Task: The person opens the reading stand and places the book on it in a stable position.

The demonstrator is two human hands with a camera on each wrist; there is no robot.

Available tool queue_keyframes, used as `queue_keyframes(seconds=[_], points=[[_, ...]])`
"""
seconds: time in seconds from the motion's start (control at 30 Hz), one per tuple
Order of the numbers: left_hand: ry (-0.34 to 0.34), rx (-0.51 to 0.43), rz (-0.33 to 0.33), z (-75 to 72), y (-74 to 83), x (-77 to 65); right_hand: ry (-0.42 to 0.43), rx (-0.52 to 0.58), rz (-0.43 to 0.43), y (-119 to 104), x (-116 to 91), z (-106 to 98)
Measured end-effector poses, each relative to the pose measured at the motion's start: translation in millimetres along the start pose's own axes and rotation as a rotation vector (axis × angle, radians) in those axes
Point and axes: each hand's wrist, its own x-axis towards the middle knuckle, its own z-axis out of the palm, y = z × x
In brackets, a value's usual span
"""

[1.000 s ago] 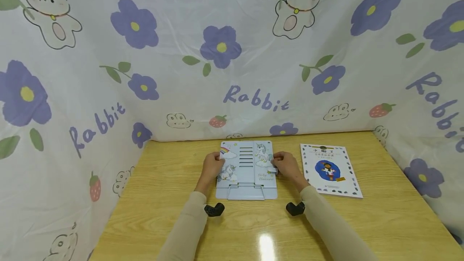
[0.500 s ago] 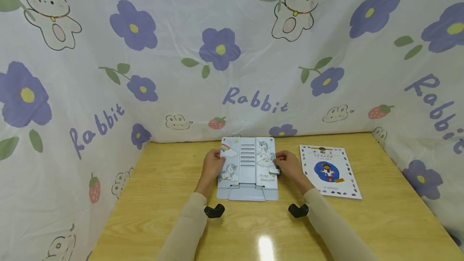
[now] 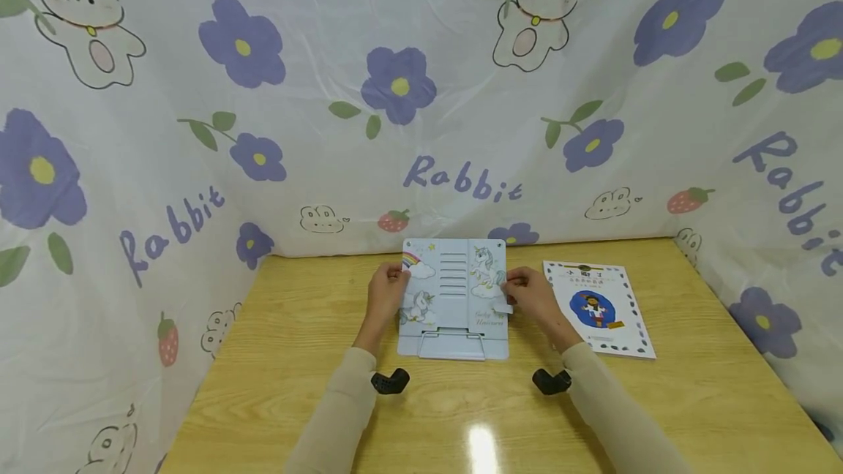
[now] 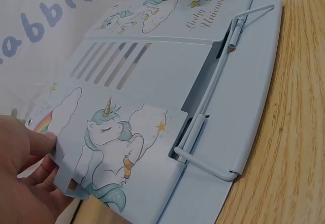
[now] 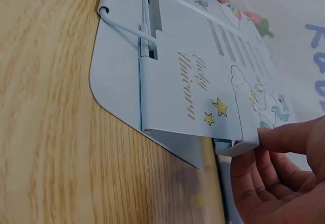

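A pale blue metal book stand (image 3: 454, 309) with unicorn pictures and slots is on the wooden table, its back panel tilted up from its base. The left hand (image 3: 386, 295) pinches the panel's left edge, thumb on the front face and fingers behind, as the left wrist view shows. On the opposite edge, the right hand (image 3: 532, 298) pinches the panel beside a small folded side tab (image 5: 237, 148). A bent wire rest (image 4: 203, 92) runs along the stand's lower front. The panel hides what is behind it.
A white book (image 3: 599, 309) with a blue round picture lies on the table (image 3: 296, 401), right of the right hand. A rabbit-and-flower cloth (image 3: 342, 167) hangs behind and at both sides. Black wrist devices (image 3: 391, 382) are worn below both hands.
Both hands have raised the book stand's panel, so it stands steeper and its top edge is higher. The right hand has shifted slightly to the right. The white book stays put.
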Motion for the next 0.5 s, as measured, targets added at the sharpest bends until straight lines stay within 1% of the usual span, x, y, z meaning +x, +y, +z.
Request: queue_keyframes(seconds=[0.17, 0.33, 0.5], points=[[0.008, -0.009, 0.024, -0.6, 4.8, -1.3, 0.003, 0.007, -0.008, 0.8, -1.4, -3.7], [0.0, -0.03, 0.004, -1.7, 8.2, -1.9, 0.007, 0.012, -0.008, -2.2, -5.2, -5.7], [-0.002, -0.074, 0.015, -2.9, 8.3, -3.7, 0.02, 0.001, -0.027, -3.3, -9.7, -8.1]])
